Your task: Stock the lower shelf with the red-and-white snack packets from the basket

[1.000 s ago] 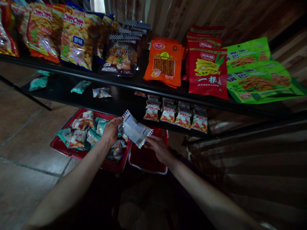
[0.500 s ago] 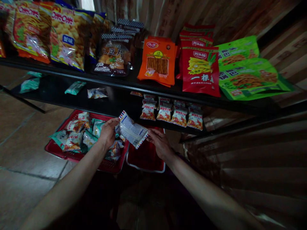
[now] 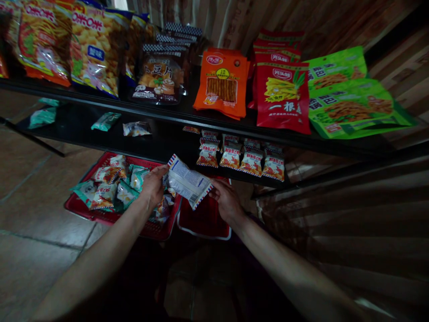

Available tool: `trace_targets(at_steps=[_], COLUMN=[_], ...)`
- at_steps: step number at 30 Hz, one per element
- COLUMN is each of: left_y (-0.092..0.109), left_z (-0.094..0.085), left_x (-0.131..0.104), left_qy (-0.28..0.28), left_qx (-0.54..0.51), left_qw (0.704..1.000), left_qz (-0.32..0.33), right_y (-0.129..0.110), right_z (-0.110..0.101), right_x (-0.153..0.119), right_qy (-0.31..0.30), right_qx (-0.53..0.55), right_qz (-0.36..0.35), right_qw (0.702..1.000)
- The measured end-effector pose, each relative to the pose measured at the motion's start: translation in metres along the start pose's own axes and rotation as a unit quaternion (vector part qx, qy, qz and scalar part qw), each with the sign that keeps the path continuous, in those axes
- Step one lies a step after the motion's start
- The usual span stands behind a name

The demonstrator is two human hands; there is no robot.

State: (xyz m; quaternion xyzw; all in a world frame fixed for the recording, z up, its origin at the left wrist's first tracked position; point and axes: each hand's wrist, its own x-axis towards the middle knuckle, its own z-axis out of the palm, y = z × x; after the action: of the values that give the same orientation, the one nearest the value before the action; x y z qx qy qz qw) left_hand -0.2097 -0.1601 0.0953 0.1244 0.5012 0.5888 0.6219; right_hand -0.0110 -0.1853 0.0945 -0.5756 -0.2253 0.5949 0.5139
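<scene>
Between my two hands is a small snack packet [image 3: 187, 182], its pale printed back facing up and its ends striped red and blue. My left hand [image 3: 154, 182] pinches its upper left end, and my right hand [image 3: 225, 199] pinches the lower right end. Beneath my left hand sits a red basket [image 3: 78, 210] heaped with teal packets [image 3: 126, 194] and orange-and-white packets [image 3: 103, 195]. A second red basket [image 3: 204, 223] with a white rim lies under the held packet and my right hand.
Above, a black shelf [image 3: 161, 114] carries yellow snack bags [image 3: 95, 53], an orange bag stack [image 3: 221, 85], red bags [image 3: 283, 98] and green bags [image 3: 351, 107]. The lower shelf [image 3: 167, 143] holds rows of small orange-and-white packets [image 3: 251, 160] and a few others. A curtain [image 3: 335, 232] hangs at right.
The held packet and both hands have shifted very slightly to the right. The grip at both ends is the same, and the view has moved a little.
</scene>
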Motion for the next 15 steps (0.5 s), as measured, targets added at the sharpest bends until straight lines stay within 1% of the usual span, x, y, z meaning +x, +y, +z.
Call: trace_targets(at_steps=[2,5,8,11,13,14,15], left_y=[-0.001,-0.001,0.004,0.009,0.011,0.011,0.012], left_z=[-0.002,-0.003,-0.001,0.001,0.003,0.003,0.003], left_x=[0.001,0.002,-0.001,-0.004,-0.005,-0.005,-0.005], left_qy=[0.004,0.037,0.064,0.065,0.067,0.070,0.073], left_qx=[0.028,0.097,0.159,0.188,0.189,0.185,0.180], left_qw=[0.999,0.992,0.983,0.978,0.978,0.979,0.980], left_qz=[-0.028,-0.067,-0.067,-0.063,-0.061,-0.057,-0.052], right_y=[0.000,0.001,0.003,0.009,0.012,0.013,0.013], right_z=[-0.001,-0.003,-0.006,-0.008,-0.009,-0.010,-0.010], right_x=[0.002,0.005,0.008,0.011,0.012,0.012,0.011], right_qy=[-0.003,-0.014,-0.034,-0.066,-0.080,-0.084,-0.089], right_qx=[0.002,0.006,-0.002,-0.039,-0.095,-0.134,-0.179], right_qz=[0.007,0.020,0.019,0.003,-0.047,-0.090,-0.143], right_qw=[1.000,1.000,0.999,0.997,0.991,0.983,0.969])
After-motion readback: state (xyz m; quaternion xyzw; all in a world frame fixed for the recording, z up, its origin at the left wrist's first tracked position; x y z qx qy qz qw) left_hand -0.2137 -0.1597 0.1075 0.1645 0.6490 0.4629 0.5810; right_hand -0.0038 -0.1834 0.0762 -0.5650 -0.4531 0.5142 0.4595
